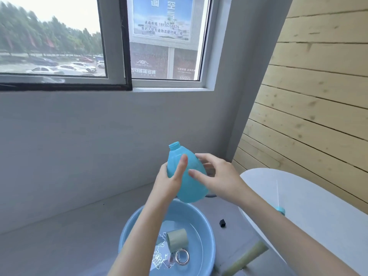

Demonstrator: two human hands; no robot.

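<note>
Blue bottle (pixel 192 188) is held in the air, tilted, open neck up and to the left, no cap on it. It hangs just above the far rim of the blue basin (pixel 124 236).

- Left hand (pixel 169 182): wrapped round the bottle's left side, one finger laid flat up the front.
- Right hand (pixel 221 176): fingers spread, tips touching the bottle's right flank. We see no firm clamp there.

Risks, as we judge them:
- The bottle looks smooth and may be wet. With one real grip it could slip and drop into the basin, hitting the pale green cup (pixel 177 238) lying in the water and splashing the floor.
- Tipped further, the open neck would spill whatever is inside. We cannot tell whether it holds anything.
- The spray cap (pixel 280 210) lies at the edge of the white table (pixel 318 196), close to the right forearm; an elbow swing could knock it off.

Writing:
- Bottle: no label in view.
- Basin floor: white print, unreadable through the water.
- Poster (pixel 162 18) outside the window: large characters 调 and 空, number 18935358826.
- Sign below (pixel 144 65): "MARCO POLO", with Chinese lettering under it too blurred to trust.
</note>
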